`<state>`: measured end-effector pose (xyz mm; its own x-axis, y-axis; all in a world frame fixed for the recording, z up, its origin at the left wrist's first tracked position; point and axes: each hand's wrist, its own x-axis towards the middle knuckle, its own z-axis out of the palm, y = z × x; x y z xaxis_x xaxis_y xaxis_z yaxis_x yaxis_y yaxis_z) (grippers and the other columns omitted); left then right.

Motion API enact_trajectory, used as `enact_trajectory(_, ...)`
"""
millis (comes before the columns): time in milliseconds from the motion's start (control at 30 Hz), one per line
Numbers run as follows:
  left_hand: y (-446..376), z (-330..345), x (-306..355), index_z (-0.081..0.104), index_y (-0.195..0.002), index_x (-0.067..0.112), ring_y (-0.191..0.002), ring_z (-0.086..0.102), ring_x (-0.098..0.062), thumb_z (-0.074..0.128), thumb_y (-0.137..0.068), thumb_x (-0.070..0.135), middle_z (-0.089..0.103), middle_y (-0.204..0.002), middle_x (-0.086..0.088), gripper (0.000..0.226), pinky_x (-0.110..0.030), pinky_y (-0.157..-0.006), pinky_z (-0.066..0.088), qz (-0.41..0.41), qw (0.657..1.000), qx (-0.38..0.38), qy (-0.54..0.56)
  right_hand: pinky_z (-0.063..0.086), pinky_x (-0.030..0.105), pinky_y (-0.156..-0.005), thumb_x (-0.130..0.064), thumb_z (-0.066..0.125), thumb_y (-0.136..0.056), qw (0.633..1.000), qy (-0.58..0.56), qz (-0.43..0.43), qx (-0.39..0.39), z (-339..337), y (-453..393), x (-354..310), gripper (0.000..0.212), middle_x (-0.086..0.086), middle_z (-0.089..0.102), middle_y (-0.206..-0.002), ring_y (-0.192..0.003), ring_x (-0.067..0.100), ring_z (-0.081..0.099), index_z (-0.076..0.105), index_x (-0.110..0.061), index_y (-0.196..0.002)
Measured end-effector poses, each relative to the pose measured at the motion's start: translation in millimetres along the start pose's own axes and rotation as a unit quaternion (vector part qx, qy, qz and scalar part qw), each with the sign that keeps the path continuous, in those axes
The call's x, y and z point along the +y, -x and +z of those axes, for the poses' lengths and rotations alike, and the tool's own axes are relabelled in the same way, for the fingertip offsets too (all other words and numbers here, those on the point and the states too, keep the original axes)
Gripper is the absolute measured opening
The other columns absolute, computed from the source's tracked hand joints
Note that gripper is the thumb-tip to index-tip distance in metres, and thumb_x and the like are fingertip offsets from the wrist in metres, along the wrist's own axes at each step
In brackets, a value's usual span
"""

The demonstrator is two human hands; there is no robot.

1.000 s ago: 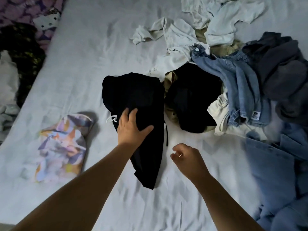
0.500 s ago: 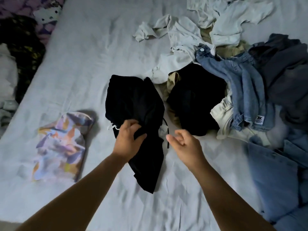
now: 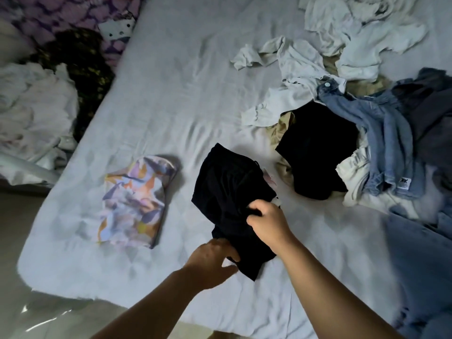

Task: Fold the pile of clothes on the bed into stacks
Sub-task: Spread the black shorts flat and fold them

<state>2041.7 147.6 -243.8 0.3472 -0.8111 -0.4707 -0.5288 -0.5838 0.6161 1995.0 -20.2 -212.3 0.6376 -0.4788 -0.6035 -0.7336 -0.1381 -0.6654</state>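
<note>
Down near the front edge of the bed (image 3: 186, 77), both hands are on a black garment (image 3: 230, 184). The right hand (image 3: 267, 222) has its fingers curled into the cloth near its middle, bunching it. The left hand (image 3: 212, 259) is at the garment's lower end; its fingertips disappear behind the dark fabric, so it seems to pinch the edge, though I can't be sure of the grip. What kind of garment it is stays hard to make out, since the black swallows every seam.

Just left of it lies a folded floral piece (image 3: 133, 201), flat on the sheet and apart from the hands. To the right sits the unfolded pile (image 3: 367, 118): another black item (image 3: 318, 152) on a tan one, blue denim (image 3: 381, 140) with a white label draped over pale cloth, dark grey clothing running off the right edge, and crumpled white shirts (image 3: 342, 37) cut off at the top. More denim (image 3: 425, 263) spills out of view at lower right.

Off the bed's left side are white bedding (image 3: 36, 111) and a purple patterned fabric (image 3: 61, 13), both blurred.
</note>
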Motion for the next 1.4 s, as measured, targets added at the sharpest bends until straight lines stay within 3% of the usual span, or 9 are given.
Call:
enact_trajectory(100,8.1,-13.8,-15.2,0.064,-0.109,0.026,-0.108,0.055,-0.008,0.061,-0.088,0.03,0.06,-0.115,0.011,0.021,-0.02,-0.09,0.041,-0.057,0.997,0.053,-0.006,0.043,0.027,-0.071,-0.005,0.051,-0.081,0.989,0.145,-0.015,-0.016,-1.1,21.8,5.4,0.021,-0.007,0.061,-0.081,-0.077,0.016,0.056,0.063,-0.021,-0.083)
enact_trajectory(267,5.3,-38.6,-30.9,0.063,-0.109,0.027,-0.105,0.057,-0.011,0.06,-0.089,0.032,0.06,-0.114,0.007,0.021,-0.021,-0.087,0.041,-0.099,0.992,0.069,-0.032,0.035,0.034,-0.093,-0.02,0.046,-0.09,0.905,0.411,0.11,0.019,-15.9,44.1,18.7,0.023,0.002,0.057,-0.114,-0.112,0.024,0.051,0.06,-0.019,-0.109)
enact_trajectory(533,-62.6,-80.0,-28.0,0.07,-0.102,0.017,-0.097,0.062,-0.019,0.068,-0.082,0.021,0.066,-0.104,-0.002,0.02,-0.028,-0.089,0.047,-0.117,0.982,0.139,0.053,0.04,0.036,-0.084,-0.037,0.05,-0.091,0.939,0.259,0.057,0.221,-21.4,11.8,19.7,0.043,0.011,0.052,-0.123,-0.111,0.03,0.049,0.047,-0.008,-0.123)
enact_trajectory(700,-130.8,-79.9,-13.3,0.052,-0.13,0.021,-0.134,0.032,-0.019,0.061,-0.088,0.028,0.037,-0.144,0.0,0.044,-0.029,-0.109,0.026,-0.068,0.983,0.172,-0.006,0.035,0.041,-0.098,-0.034,0.054,-0.089,0.935,0.308,0.052,0.166,-28.7,-31.9,61.2,0.051,0.008,0.04,-0.142,-0.129,0.029,0.035,0.042,-0.012,-0.132)
enact_trajectory(833,-173.0,-78.5,-19.2,0.022,-0.148,0.026,-0.146,-0.004,-0.022,0.053,-0.087,0.026,0.009,-0.158,0.002,0.069,-0.045,-0.118,0.003,-0.088,0.983,0.035,-0.158,0.015,0.048,-0.113,-0.042,0.053,-0.088,0.938,0.325,0.118,0.033,-37.4,-52.8,99.5,0.074,0.003,0.024,-0.153,-0.143,0.029,0.012,0.017,-0.02,-0.148)
enact_trajectory(933,-185.5,-73.1,-22.9,0.019,-0.148,0.029,-0.145,-0.004,-0.023,0.05,-0.088,0.031,0.018,-0.155,0.002,0.068,-0.056,-0.111,-0.011,-0.061,0.956,-0.039,-0.284,0.026,0.044,-0.106,-0.048,0.06,-0.082,0.935,0.321,0.147,0.018,-37.1,-52.6,116.7,0.069,0.006,0.044,-0.136,-0.132,0.03,0.034,0.032,-0.018,-0.137)
enact_trajectory(1100,-180.7,-88.7,-17.7,0.049,-0.114,0.031,-0.122,0.042,-0.017,0.059,-0.083,0.032,0.048,-0.117,0.005,0.032,-0.06,-0.11,-0.009,0.001,0.925,-0.025,-0.379,0.038,0.03,-0.071,-0.031,0.06,-0.084,0.952,0.288,0.075,0.077,-43.4,-31.0,114.9,0.02,-0.001,0.056,-0.079,-0.096,0.027,0.057,0.042,-0.02,-0.086)
enact_trajectory(1267,-157.9,-97.6,-10.5,0.051,-0.115,0.029,-0.137,0.028,-0.018,0.055,-0.086,0.028,0.035,-0.144,0.003,0.03,-0.044,-0.114,0.015,0.028,0.937,-0.064,-0.341,0.044,0.028,-0.086,-0.021,0.061,-0.089,0.966,0.247,0.024,0.066,-64.4,-10.3,87.6,0.034,0.006,0.063,-0.113,-0.11,0.025,0.057,0.059,-0.016,-0.122)
enact_trajectory(1400,-132.2,-93.0,21.0,0.022,-0.147,0.031,-0.14,0.024,-0.021,0.055,-0.09,0.026,0.016,-0.156,0.001,0.066,-0.038,-0.115,0.02,0.073,0.975,0.003,-0.208,0.044,0.031,-0.064,0.0,0.065,-0.075,0.937,0.287,-0.141,0.137,-79.2,11.9,58.0,0.007,0.014,0.057,-0.083,-0.082,0.033,0.058,0.06,-0.005,-0.076)
